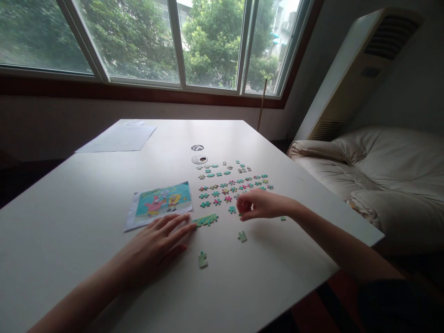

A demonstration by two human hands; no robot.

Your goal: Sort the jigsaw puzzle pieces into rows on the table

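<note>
My left hand point(163, 238) lies flat with its fingers stretched out, its fingertips at the left end of a joined strip of green puzzle pieces point(206, 220). Just above it is a picture sheet point(163, 201) with cartoon figures on a teal ground. My right hand point(258, 203) is pinched, thumb and finger together on a small puzzle piece point(241, 215), mostly hidden by the fingertips. Close by sits a teal puzzle piece point(231, 210). Two pale green pieces, one puzzle piece point(242, 236) below my right hand and another puzzle piece point(203, 260) nearer me, lie apart.
Rows of loose puzzle pieces point(225, 190) spread beyond my hands, with one stray puzzle piece point(283, 218) under my right forearm. Two round items point(199, 159) lie farther back. White papers point(118, 138) rest at the table's far left. A leather sofa point(329, 171) stands at the right.
</note>
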